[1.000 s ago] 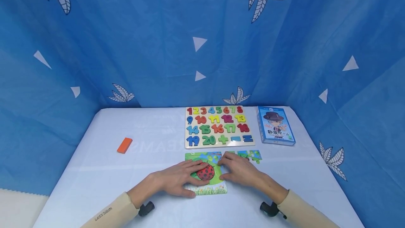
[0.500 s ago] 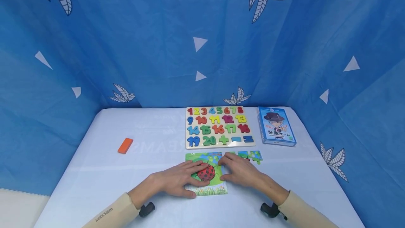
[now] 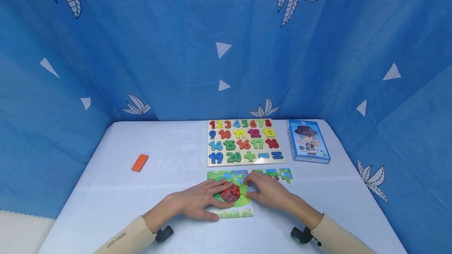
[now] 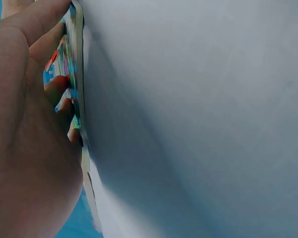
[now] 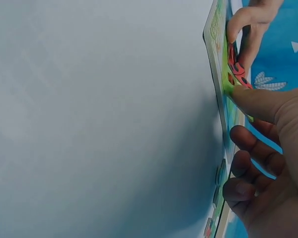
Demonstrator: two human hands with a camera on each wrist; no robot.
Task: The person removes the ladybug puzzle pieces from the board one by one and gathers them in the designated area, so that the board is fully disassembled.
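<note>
A ladybug jigsaw puzzle, on a board with a flowery grass border, lies near the middle of the table. My left hand rests on its left part, fingers spread over the red ladybug. At the right side of the picture, my right hand pinches a green puzzle piece between thumb and index finger. In the right wrist view that puzzle piece shows at the thumb tip, slightly tilted. The other right fingers curl loosely. Several loose puzzle pieces lie beyond my right hand, partly hidden by it.
Behind the puzzle lies a wooden number board with coloured numerals. A blue game box stands to its right. Far left is an orange block. A blue patterned cloth hangs around the white table.
Both hands stay in nearly the same place on the puzzle. The view shifts very slightly; nothing else visibly moves.
</note>
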